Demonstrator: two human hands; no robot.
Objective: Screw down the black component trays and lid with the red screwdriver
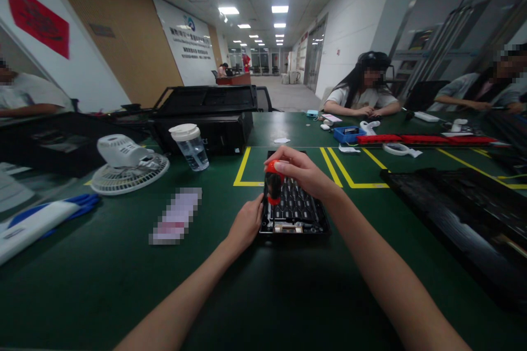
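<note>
My right hand (302, 171) is closed round the top of a screwdriver (273, 186) with a red and black handle. The screwdriver stands roughly upright over the left part of a black rectangular case (300, 209). Rows of dark honeycomb-like cells fill the case, and small metal parts show along its near edge. At the case's left side, my left hand (246, 221) grips the rim, its fingers partly hidden. The screwdriver's tip is too dark to make out, and my right hand covers part of the far end of the case.
Left on the green table (222, 296) are a blurred-out phone-like object (177, 216), a white fan (129, 167) and a lidded cup (190, 148). Black panels (457, 214) lie at right. A blue tray (348, 134) stands farther back, near a seated person (362, 93).
</note>
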